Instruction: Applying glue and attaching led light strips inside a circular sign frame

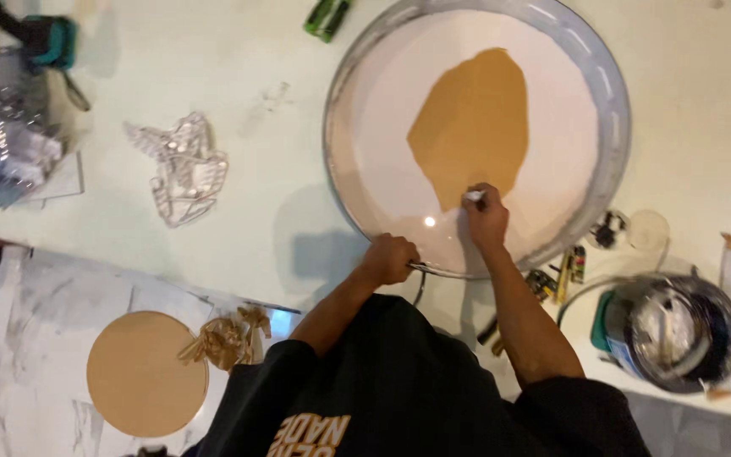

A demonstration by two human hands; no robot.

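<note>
**Both hands at the near rim of the round tray**

Your left hand (pixel 391 258) is closed in a fist over the near edge of the big round tray (pixel 611 127), fingers curled around its metal rim. Your right hand (pixel 486 216) sits just beside it, a little farther in, pinched shut around a small white tool (pixel 474 196) whose tip touches the tray's pale surface. That tip meets the lower point of the tan patch (pixel 471 127), an irregular brown area that spreads away from your right hand toward the middle of the tray. The rest of the tray inside the rim is whitish.

The tray lies flat on the bench (pixel 239 237) directly ahead of both hands. Beyond your left hand, well apart, lies a clear cut-out ornament (pixel 181 167). Near your right forearm stands a round metal container (pixel 678 332) with a dark rim, and between it and the tray lie a few small tools (pixel 564 272). Below your left elbow, off the bench, a tan disc (pixel 141 372) rests on the marbled floor (pixel 19 338) with a gold-coloured ornament (pixel 226 337) touching its edge.
</note>
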